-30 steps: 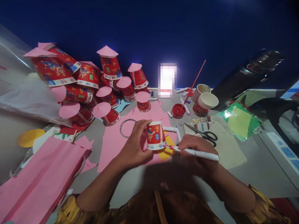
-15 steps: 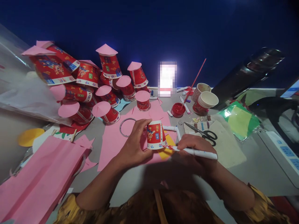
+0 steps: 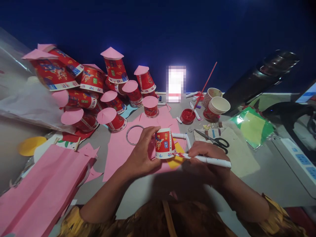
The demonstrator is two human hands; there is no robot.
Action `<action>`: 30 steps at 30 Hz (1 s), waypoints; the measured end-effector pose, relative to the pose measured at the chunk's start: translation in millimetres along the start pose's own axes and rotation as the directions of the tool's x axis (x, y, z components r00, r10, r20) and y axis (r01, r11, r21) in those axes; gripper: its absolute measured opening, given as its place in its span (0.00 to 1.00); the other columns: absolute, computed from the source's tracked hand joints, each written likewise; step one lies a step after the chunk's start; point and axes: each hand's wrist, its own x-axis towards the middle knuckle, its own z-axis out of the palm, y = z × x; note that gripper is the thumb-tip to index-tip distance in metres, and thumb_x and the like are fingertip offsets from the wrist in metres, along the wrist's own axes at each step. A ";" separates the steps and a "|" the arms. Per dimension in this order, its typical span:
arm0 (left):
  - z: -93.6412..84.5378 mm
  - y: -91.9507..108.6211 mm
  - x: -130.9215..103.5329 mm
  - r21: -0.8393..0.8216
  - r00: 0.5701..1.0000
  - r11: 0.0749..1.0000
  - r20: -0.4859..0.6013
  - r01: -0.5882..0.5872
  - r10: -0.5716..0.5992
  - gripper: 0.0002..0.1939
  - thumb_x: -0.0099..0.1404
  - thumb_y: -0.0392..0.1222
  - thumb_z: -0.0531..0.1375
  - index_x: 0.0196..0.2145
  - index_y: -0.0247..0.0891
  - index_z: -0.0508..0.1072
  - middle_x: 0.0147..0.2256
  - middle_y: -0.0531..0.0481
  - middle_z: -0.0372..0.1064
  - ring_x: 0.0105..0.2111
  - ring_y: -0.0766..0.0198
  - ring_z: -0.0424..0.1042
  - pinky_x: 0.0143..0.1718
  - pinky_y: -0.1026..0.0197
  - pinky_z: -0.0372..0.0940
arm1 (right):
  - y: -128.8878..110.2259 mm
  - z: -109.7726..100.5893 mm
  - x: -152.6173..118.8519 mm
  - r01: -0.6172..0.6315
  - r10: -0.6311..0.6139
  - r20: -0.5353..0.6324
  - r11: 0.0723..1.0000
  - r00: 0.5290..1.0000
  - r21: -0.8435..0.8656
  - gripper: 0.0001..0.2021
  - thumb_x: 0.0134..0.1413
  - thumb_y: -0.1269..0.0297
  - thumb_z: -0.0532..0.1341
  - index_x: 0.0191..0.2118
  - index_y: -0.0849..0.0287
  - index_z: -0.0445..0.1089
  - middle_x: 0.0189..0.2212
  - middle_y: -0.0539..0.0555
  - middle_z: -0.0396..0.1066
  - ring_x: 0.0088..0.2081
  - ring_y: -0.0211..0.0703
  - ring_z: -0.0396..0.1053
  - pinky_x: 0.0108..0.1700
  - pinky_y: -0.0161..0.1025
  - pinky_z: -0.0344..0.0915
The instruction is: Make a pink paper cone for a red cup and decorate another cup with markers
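My left hand [image 3: 144,151] is closed around the side of a red and white paper cup [image 3: 163,144], which is upside down with its wide rim at the bottom. My right hand [image 3: 208,156] grips a white marker [image 3: 214,161] whose red-smeared tip touches the cup's white band near the rim. Under both hands lie sheets of pink paper [image 3: 118,158] and a yellow paper piece [image 3: 177,157]. A tape ring [image 3: 128,135] rests on the pink paper beside my left hand. Black-handled scissors [image 3: 219,141] lie just beyond my right hand.
Several red cups with pink paper cone tops [image 3: 115,67] are piled at the back left. A red paint pot [image 3: 187,117] with a thin stick in it stands ahead, near stacked paper cups [image 3: 218,107]. A pink paper bag [image 3: 41,187] lies left; a power strip [image 3: 300,161] lies right.
The marker has shifted very slightly along the cup's lower white band, with its back end a little further right. Both hands keep their grips.
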 end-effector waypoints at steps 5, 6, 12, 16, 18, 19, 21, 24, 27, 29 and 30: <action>1.0 1.0 -0.2 -0.003 1.000 1.000 0.002 -0.008 0.008 0.46 0.53 0.31 0.63 0.68 0.48 0.55 0.64 0.42 0.58 0.65 0.45 0.62 0.64 0.42 0.66 | 0.8 0.4 0.7 0.016 -0.016 0.009 1.000 1.000 0.001 0.04 0.61 0.73 0.62 0.38 0.56 0.72 0.25 0.52 0.76 0.26 0.41 0.73 0.29 0.37 0.69; 1.4 0.9 -0.4 -0.006 1.000 1.000 0.004 -0.007 0.007 0.46 0.53 0.31 0.63 0.68 0.48 0.55 0.64 0.42 0.58 0.65 0.45 0.62 0.64 0.42 0.66 | 0.8 0.2 0.8 0.016 -0.016 0.007 1.000 1.000 0.003 0.04 0.61 0.73 0.62 0.38 0.56 0.72 0.25 0.52 0.76 0.25 0.41 0.73 0.29 0.37 0.68; 2.4 -0.3 -1.0 -0.019 0.999 0.999 0.021 -0.033 0.033 0.48 0.51 0.29 0.62 0.68 0.48 0.54 0.64 0.41 0.57 0.65 0.45 0.61 0.65 0.42 0.65 | -0.7 -1.3 0.7 0.007 -0.007 -0.009 1.000 1.000 0.004 0.05 0.60 0.74 0.62 0.38 0.55 0.72 0.25 0.52 0.76 0.25 0.41 0.73 0.29 0.37 0.68; 2.8 1.5 -0.6 -0.017 0.999 0.999 0.028 -0.031 0.032 0.48 0.52 0.29 0.62 0.68 0.47 0.55 0.64 0.41 0.57 0.65 0.45 0.61 0.65 0.41 0.65 | -1.3 -0.2 1.5 0.006 -0.006 0.011 1.000 1.000 0.008 0.05 0.60 0.73 0.62 0.38 0.56 0.72 0.25 0.52 0.76 0.25 0.41 0.73 0.29 0.37 0.68; 3.3 2.5 -0.3 -0.021 0.999 0.999 0.032 -0.035 0.035 0.47 0.52 0.29 0.62 0.68 0.47 0.55 0.64 0.41 0.58 0.65 0.45 0.61 0.64 0.41 0.65 | -1.4 0.3 2.0 0.010 -0.010 0.021 1.000 1.000 0.003 0.05 0.61 0.73 0.61 0.38 0.56 0.71 0.25 0.52 0.76 0.25 0.40 0.73 0.28 0.36 0.68; 3.5 3.0 -0.1 -0.023 0.999 0.999 0.036 -0.036 0.037 0.47 0.52 0.29 0.62 0.67 0.47 0.55 0.63 0.41 0.58 0.65 0.45 0.61 0.64 0.41 0.65 | -1.5 0.4 2.1 0.012 -0.012 0.024 1.000 1.000 -0.002 0.05 0.61 0.73 0.61 0.38 0.56 0.71 0.25 0.52 0.76 0.25 0.40 0.73 0.29 0.36 0.68; 3.7 3.4 0.1 -0.026 0.998 0.999 0.041 -0.035 0.036 0.47 0.51 0.29 0.62 0.67 0.47 0.55 0.63 0.41 0.58 0.64 0.45 0.61 0.64 0.41 0.65 | -1.7 0.0 2.2 0.011 -0.011 0.029 1.000 1.000 -0.012 0.05 0.61 0.73 0.61 0.38 0.56 0.71 0.25 0.52 0.77 0.26 0.40 0.74 0.29 0.36 0.68; 3.2 3.1 0.3 -0.021 0.999 0.999 0.039 -0.033 0.034 0.47 0.52 0.29 0.62 0.68 0.48 0.55 0.63 0.41 0.58 0.64 0.45 0.61 0.65 0.40 0.65 | -2.1 -1.3 1.9 0.000 0.000 0.021 1.000 1.000 -0.013 0.05 0.61 0.73 0.62 0.38 0.55 0.71 0.25 0.52 0.76 0.26 0.40 0.73 0.28 0.36 0.68; 2.6 2.2 0.0 -0.017 0.999 0.999 0.039 -0.029 0.030 0.47 0.51 0.29 0.62 0.68 0.48 0.55 0.63 0.40 0.58 0.64 0.45 0.61 0.64 0.40 0.65 | -2.0 -2.2 1.6 -0.003 0.003 0.016 1.000 1.000 -0.011 0.05 0.61 0.73 0.61 0.38 0.55 0.71 0.25 0.52 0.76 0.26 0.40 0.73 0.29 0.37 0.68; 2.7 1.7 -0.5 -0.015 0.999 1.000 0.044 -0.024 0.025 0.48 0.50 0.29 0.62 0.68 0.48 0.55 0.63 0.40 0.58 0.64 0.44 0.61 0.64 0.39 0.65 | -2.1 -2.2 1.4 -0.001 0.002 0.016 1.000 1.000 -0.008 0.05 0.61 0.73 0.61 0.38 0.55 0.71 0.25 0.52 0.76 0.26 0.40 0.73 0.29 0.37 0.68; 2.9 1.5 -0.8 -0.012 0.999 1.000 0.046 -0.022 0.023 0.48 0.50 0.29 0.62 0.68 0.48 0.55 0.63 0.40 0.57 0.64 0.44 0.61 0.65 0.39 0.65 | -2.2 -1.9 1.3 0.001 -0.001 0.017 1.000 1.000 -0.008 0.05 0.61 0.73 0.61 0.38 0.55 0.71 0.25 0.52 0.76 0.26 0.40 0.73 0.29 0.37 0.69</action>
